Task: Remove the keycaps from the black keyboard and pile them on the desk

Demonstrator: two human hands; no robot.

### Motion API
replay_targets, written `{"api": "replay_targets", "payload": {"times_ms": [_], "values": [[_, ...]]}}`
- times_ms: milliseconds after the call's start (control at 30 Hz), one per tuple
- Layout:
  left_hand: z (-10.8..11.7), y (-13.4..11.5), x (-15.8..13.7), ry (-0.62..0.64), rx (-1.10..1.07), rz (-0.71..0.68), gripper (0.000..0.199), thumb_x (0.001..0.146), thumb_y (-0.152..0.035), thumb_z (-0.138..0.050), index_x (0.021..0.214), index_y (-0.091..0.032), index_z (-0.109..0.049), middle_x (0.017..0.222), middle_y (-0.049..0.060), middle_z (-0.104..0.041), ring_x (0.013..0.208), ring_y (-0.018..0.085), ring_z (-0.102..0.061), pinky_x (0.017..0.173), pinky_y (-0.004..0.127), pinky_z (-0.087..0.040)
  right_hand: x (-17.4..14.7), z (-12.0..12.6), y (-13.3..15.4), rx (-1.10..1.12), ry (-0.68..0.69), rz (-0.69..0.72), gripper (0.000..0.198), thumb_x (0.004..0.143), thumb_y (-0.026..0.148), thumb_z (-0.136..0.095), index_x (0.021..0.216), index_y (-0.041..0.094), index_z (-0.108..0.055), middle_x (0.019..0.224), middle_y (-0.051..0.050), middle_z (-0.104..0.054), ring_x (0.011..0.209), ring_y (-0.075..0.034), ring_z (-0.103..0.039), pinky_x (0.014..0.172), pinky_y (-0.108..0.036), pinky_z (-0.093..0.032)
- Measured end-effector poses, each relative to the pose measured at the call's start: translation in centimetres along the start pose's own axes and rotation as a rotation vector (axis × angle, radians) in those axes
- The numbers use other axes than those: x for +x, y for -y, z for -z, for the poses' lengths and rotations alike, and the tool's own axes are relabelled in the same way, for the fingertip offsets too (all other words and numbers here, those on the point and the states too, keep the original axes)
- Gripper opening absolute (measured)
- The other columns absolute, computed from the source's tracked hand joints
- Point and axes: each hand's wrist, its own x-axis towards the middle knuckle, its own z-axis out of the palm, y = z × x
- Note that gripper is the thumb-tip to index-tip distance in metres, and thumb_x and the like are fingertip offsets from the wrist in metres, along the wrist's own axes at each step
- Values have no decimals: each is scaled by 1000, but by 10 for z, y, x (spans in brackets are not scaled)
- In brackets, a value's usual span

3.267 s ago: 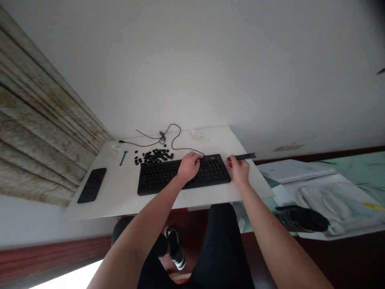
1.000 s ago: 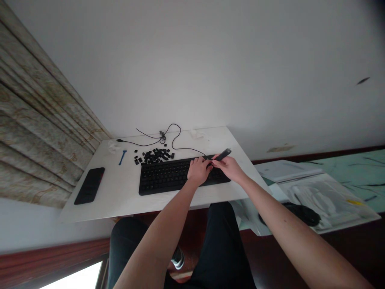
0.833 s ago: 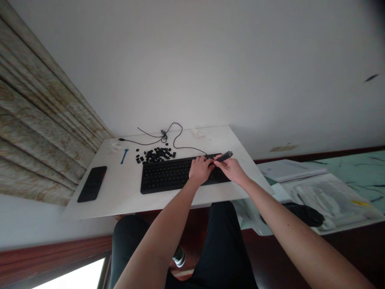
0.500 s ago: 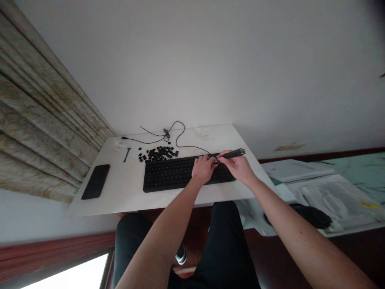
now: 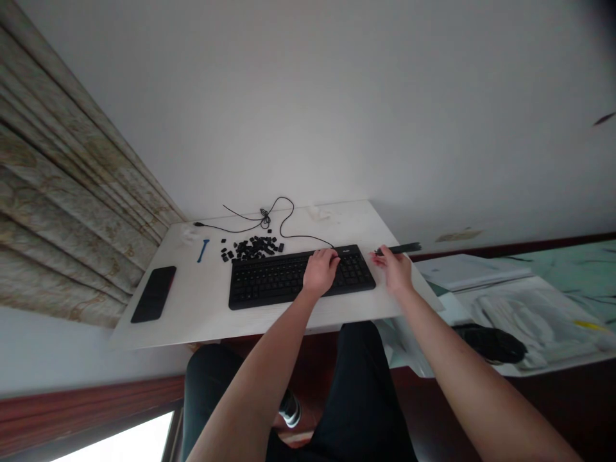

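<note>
A black keyboard (image 5: pixel 269 282) lies on the white table, with its number pad uncovered on the right. Across its middle-right part rests my left hand (image 5: pixel 321 268), fingers bent and together over the far edge, the thumb near the fingertips. Just off the keyboard's right end, my right hand (image 5: pixel 394 269) is closed on a slim black-handled keycap puller (image 5: pixel 407 248), blurred by motion, its handle pointing right. Many loose black keycaps (image 5: pixel 257 246) lie in a heap behind the keyboard's left half.
A black cable (image 5: pixel 301 236) runs from the keyboard to a tied bundle (image 5: pixel 265 219) by the wall. A blue tool (image 5: pixel 203 250) and a black phone (image 5: pixel 154 294) lie on the left. Beyond the right table edge are a white box (image 5: pixel 474 273) and a black item (image 5: pixel 491 343).
My right hand has moved right with the keycap puller, off the keyboard and away from my left hand. My left hand has stayed on the keyboard, shifting slightly left.
</note>
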Motion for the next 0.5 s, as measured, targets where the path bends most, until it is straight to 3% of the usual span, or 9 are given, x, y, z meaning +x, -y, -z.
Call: {"api": "replay_targets", "payload": {"times_ms": [133, 333, 500], "values": [[-1, 1, 1, -32, -108, 21, 13, 99, -24, -54, 100, -21, -67, 107, 5, -70, 105, 19, -62, 97, 34, -47, 0, 2, -10, -29, -16, 71, 39, 70, 53, -80, 74, 16, -66, 63, -5, -71, 55, -15, -66, 51, -25, -53], [19, 12, 18, -134, -381, 244, 18, 98, -26, -54, 96, -17, -69, 94, 4, -73, 87, 15, -65, 84, 26, -51, 3, 5, -14, -101, -15, 102, 42, 73, 56, -75, 75, 16, -65, 63, -5, -70, 53, -15, -63, 51, -25, -49], [67, 49, 36, -78, -65, 306, 18, 94, -29, -59, 92, -18, -73, 96, 7, -75, 90, 19, -65, 88, 30, -49, 4, 7, -16, -105, -16, 107, 42, 74, 55, -75, 76, 14, -66, 64, -6, -72, 53, -15, -63, 51, -25, -49]]}}
